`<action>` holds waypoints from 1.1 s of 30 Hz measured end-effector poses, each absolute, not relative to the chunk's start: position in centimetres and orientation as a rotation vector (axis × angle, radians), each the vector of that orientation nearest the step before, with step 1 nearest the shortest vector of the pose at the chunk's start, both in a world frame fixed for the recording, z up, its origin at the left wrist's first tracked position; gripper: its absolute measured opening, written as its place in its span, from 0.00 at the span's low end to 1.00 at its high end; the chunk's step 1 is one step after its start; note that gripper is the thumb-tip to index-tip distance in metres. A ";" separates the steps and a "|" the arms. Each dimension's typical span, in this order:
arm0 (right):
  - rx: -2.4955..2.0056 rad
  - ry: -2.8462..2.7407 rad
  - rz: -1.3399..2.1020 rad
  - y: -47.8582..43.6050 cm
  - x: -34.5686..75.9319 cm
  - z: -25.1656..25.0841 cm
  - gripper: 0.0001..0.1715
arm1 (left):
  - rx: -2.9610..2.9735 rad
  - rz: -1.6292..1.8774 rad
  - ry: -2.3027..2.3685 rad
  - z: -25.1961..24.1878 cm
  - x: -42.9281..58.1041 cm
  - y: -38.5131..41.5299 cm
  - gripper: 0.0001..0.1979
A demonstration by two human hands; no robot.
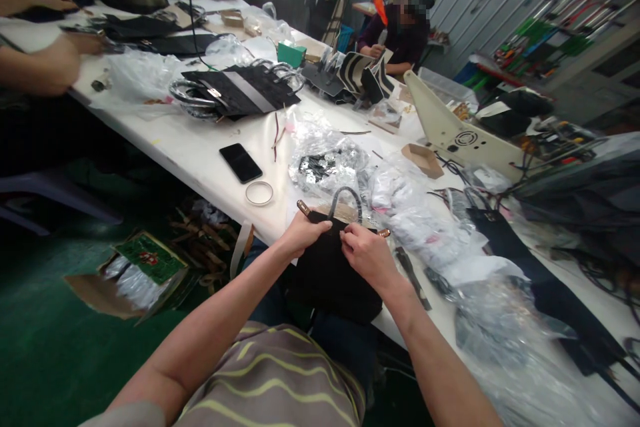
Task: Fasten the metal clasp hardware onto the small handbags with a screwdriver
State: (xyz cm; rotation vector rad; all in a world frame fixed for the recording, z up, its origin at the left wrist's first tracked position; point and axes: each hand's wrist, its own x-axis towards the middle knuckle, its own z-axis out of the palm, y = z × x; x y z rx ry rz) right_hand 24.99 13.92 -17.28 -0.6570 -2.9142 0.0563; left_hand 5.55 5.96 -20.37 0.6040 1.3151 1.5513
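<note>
A black handbag (333,273) rests at the table's front edge, against my lap, its handle (346,192) standing up in an arch. My left hand (311,232) grips the bag's upper left corner, thumb on the front near the handle's base. At the upper right, my right hand (364,250) is closed with fingers pinched at the bag's top edge; any small part between them is hidden. Gold-coloured metal ends show at both top corners. Just beyond the bag lies a clear plastic bag of small shiny metal pieces (320,167).
A phone (241,162) and a tape ring (259,193) lie left on the white table (200,177). Plastic-wrapped bundles (425,233) run along the right. Black bag pieces (245,90) are stacked farther back. A co-worker (400,33) sits across; another person's arms (40,67) reach in at left.
</note>
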 end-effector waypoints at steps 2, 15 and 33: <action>-0.618 -2.966 0.154 14.0 25.3 -16.7 0.14 | 0.584 1.547 1.300 -20.3 5.5 5.8 0.11; -1.021 -2.255 0.460 15.4 27.0 -16.5 0.54 | 0.413 1.371 1.008 -18.9 4.0 5.0 0.31; -1.095 -2.627 0.153 15.9 25.1 -14.8 0.22 | 0.547 1.255 1.398 -18.2 4.4 5.8 0.27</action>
